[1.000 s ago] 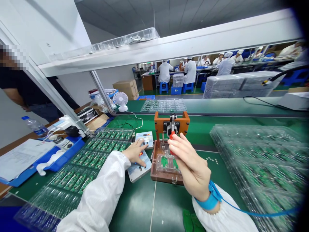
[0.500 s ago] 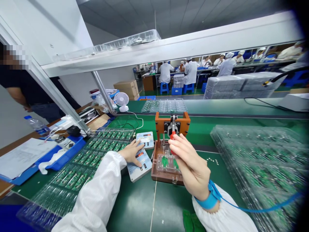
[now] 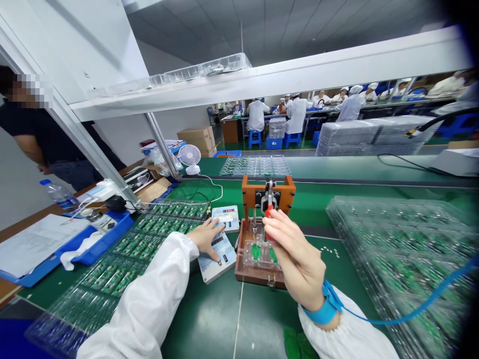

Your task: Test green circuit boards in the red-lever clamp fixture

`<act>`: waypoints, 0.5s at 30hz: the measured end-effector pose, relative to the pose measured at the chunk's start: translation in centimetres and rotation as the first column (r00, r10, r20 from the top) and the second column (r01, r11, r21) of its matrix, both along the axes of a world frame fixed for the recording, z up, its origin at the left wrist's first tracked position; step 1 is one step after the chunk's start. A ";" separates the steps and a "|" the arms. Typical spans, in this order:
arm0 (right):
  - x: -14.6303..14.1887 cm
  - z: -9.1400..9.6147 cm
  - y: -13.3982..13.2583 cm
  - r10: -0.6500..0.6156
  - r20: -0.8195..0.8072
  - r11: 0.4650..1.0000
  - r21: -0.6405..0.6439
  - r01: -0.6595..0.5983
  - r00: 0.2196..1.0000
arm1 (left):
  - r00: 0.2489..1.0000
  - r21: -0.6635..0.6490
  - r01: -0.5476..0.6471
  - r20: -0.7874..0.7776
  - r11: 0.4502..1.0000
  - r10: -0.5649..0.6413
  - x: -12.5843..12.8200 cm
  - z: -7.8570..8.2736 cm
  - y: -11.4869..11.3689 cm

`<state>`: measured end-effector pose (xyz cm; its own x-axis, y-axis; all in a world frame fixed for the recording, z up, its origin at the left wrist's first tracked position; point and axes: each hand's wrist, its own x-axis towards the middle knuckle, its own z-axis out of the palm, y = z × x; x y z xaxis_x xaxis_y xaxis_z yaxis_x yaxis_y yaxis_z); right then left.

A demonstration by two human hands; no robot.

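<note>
Fixture (image 3: 254, 277) brown, clear plate (image 3: 247, 260) over green boards (image 3: 255, 251), right hand (image 3: 299, 262) fingers wrapping red lever (image 3: 268, 212), left hand (image 3: 205, 237) flat on meter (image 3: 219, 263).

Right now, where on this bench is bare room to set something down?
Bare green mat lies before the test fixture, between the two sleeves. A strip right of the fixture, up to the stack of clear trays, holds only small white bits. Crowded: circuit-board trays at left, tester boxes under the left hand, red clamp handle in the right hand.

The test fixture (image 3: 256, 257) sits on the bench (image 3: 224, 319), with the tester box (image 3: 220, 264) at its nine o'clock, stacked trays (image 3: 404, 249) at three and the desk fan (image 3: 189, 155) at eleven.
</note>
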<state>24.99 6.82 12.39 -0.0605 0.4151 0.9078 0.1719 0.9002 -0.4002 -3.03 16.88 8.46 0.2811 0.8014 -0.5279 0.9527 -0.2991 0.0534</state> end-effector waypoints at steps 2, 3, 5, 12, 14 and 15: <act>0.0 0.1 0.0 -0.012 0.000 1.000 0.005 0.012 1.000 | 1.000 0.003 0.000 -0.005 1.000 0.000 0.1 0.1 0.1; 0.0 0.1 -0.1 -0.016 -0.001 1.000 0.008 0.016 1.000 | 1.000 0.004 0.002 -0.005 1.000 -0.002 0.2 0.1 0.1; 0.0 0.2 -0.1 -0.015 -0.002 1.000 0.012 0.015 1.000 | 1.000 -0.003 -0.002 -0.014 1.000 0.002 0.4 0.2 0.1; 0.2 0.0 0.1 0.013 0.013 1.000 0.019 -0.013 1.000 | 0.997 0.003 -0.002 -0.078 1.000 0.002 1.0 -0.2 0.3; 0.2 0.1 0.1 0.012 0.011 1.000 0.025 -0.012 1.000 | 0.997 -0.007 -0.007 -0.081 1.000 0.006 1.1 0.2 0.3; 0.2 0.1 0.1 0.009 0.010 1.000 0.026 -0.009 1.000 | 0.997 0.002 -0.014 -0.080 1.000 0.014 1.2 0.7 0.1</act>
